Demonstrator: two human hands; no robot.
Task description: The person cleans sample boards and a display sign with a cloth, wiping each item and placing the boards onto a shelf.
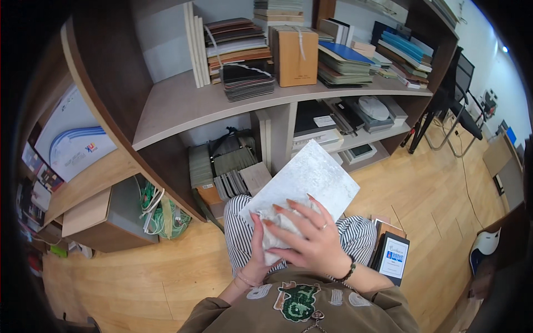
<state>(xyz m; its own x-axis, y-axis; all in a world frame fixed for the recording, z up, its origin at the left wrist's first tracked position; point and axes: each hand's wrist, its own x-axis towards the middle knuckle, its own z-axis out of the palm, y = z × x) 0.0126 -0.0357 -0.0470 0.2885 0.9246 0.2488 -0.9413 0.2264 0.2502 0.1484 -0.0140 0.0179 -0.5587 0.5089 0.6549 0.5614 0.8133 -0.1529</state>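
A pale grey, mottled sample board (319, 177) is tilted over my lap. My left hand (257, 252) is closed at its lower left edge, thumb up against the front; the fingers behind are hidden. Spread over a crumpled white cloth (272, 240), my right hand (316, 236) presses it against the lower part of the board. The cloth bunches between both hands, partly covered by the right fingers.
Ahead stands a shelf unit (189, 105) with stacks of sample boards and an orange-brown box (297, 55). A dark booklet (393, 256) lies on the floor by my right knee. Green netting (169, 216) sits at left, a black chair (466, 111) far right.
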